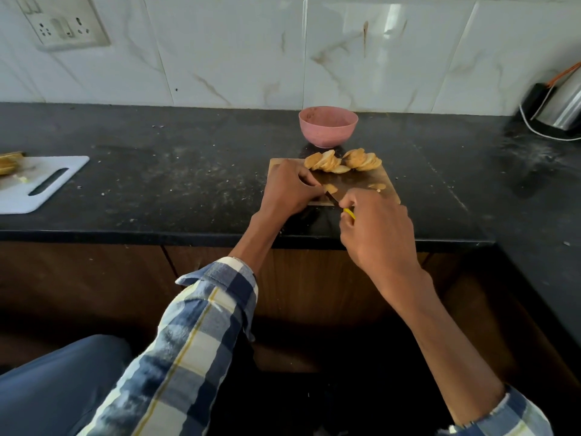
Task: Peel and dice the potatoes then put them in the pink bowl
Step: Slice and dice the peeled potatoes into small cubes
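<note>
On the black stone counter (188,171), which is dusted with pale specks and crumbs, a brown wooden cutting board (382,179) lies near the front edge and serves as the reference point. Along the far side of the board sit two leaning rows of potato slices (342,161); one small potato piece (330,188) lies near the board's centre and another slice (377,185) towards its right edge. The pink bowl (328,125) stands on the counter just behind the board, and nothing can be seen inside it. The left hand (290,188) rests on the board's left part, fingers curled and pressing down beside the central piece; whether they pinch it cannot be told. The right hand (379,231), at the board's near right corner, grips a knife (333,198) by its yellow handle, blade angled towards the central piece. Well to the left of the board lies a white cutting board (47,184) carrying yellowish scraps. Far right of the board stands a steel kettle (562,105) with a white cord. Behind the board rises a white marble-patterned tiled wall (235,48) with a switch plate (63,23) at upper left. Below the counter are brown wooden cabinet fronts (94,278).
</note>
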### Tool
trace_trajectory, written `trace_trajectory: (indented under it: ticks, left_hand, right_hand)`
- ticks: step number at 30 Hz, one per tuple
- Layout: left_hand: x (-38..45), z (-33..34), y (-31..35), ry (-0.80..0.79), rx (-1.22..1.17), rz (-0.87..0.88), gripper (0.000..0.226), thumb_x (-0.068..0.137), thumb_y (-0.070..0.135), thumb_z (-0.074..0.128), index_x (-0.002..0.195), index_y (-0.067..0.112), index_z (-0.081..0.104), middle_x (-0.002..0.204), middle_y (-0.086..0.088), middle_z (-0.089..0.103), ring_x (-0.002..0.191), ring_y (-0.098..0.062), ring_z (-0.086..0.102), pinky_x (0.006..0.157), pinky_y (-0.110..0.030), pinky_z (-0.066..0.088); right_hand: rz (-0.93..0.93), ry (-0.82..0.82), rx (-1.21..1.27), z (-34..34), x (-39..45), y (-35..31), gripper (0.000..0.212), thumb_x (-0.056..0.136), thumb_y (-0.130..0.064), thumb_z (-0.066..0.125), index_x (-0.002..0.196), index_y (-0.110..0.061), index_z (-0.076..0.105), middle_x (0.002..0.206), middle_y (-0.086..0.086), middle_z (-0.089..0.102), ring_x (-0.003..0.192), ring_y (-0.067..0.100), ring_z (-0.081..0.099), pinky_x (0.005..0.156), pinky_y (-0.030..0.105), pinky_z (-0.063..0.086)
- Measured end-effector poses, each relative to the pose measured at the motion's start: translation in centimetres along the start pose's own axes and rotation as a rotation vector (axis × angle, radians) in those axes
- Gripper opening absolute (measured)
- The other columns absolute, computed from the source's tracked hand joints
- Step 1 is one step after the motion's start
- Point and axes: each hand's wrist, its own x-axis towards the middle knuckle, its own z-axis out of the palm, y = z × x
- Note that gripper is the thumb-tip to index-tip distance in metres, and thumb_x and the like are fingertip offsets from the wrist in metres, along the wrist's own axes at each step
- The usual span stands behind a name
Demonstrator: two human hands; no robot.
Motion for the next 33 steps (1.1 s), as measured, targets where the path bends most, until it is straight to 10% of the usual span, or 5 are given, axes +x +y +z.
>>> trace_trajectory:
  ticks: [10,18,33]
  left_hand:
    - [-0.2,0.4,0.5,-0.027,0.161,0.067,0.030,0.087,0.038,0.083,0.114,0.027,0.079,0.099,0.011,0.077,0.084,0.001,0.067,0.080,-0.019,0.054]
    - [1.3,2.4,1.4,-0.074,0.160,0.100,0.017,0.090,0.025,0.082,0.107,0.025,0.083,0.098,0.015,0.076,0.079,0.010,0.061,0.081,-0.013,0.052]
    - [2.5,8.3,4.4,0.037,0.173,0.271,0.015,0.090,0.008,0.076,0.100,0.016,0.084,0.102,0.001,0.074,0.088,-0.001,0.055,0.078,-0.004,0.040]
  right_hand:
    - [0.110,0.141,0.419,2.8,4.9,4.2,0.016,0.096,-0.024,0.069,0.112,-0.026,0.070,0.105,-0.008,0.075,0.096,0.008,0.070,0.087,0.034,0.059]
    - [0.512,0.260,0.886,4.3,8.3,8.0,0.010,0.092,-0.019,0.066,0.101,-0.020,0.069,0.062,0.003,0.067,0.052,0.009,0.059,0.059,0.032,0.050]
    - [0.508,0.264,0.950,5.0,8.6,9.0,0.011,0.094,-0.013,0.064,0.103,-0.014,0.070,0.063,0.002,0.068,0.053,0.007,0.060,0.054,0.025,0.049]
